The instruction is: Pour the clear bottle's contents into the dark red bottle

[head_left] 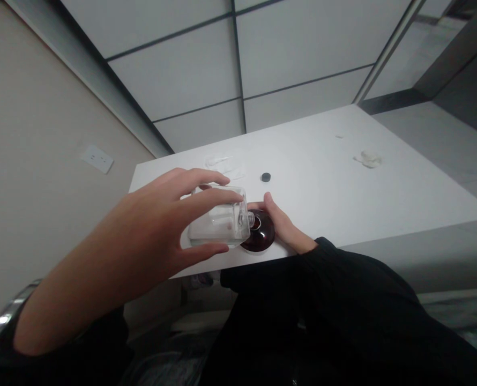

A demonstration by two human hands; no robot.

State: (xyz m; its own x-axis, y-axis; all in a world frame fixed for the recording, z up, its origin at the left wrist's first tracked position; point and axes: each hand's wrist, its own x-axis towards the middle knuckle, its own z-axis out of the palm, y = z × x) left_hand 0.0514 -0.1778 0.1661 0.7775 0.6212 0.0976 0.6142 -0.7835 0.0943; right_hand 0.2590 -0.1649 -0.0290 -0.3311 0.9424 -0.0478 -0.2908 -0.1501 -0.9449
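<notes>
My left hand [170,214] is wrapped round a clear square glass bottle [220,222], fingers over the top side and thumb beneath. The bottle lies tilted on its side in the air, its neck pointing right, with some clear liquid along its lower side. Its mouth is at the opening of a dark brown round bottle [265,236] on the table. My right hand [282,225] grips that brown bottle from its far right side; part of the fingers is hidden behind it. I cannot tell whether liquid is flowing.
On the white table [314,187] lie a small black cap [266,177], a clear plastic piece [224,163], and a crumpled whitish scrap [369,158]. A tiny pale bit [338,136] sits farther back. A wall socket [97,158] is at left; panelled doors [190,69] stand behind the table.
</notes>
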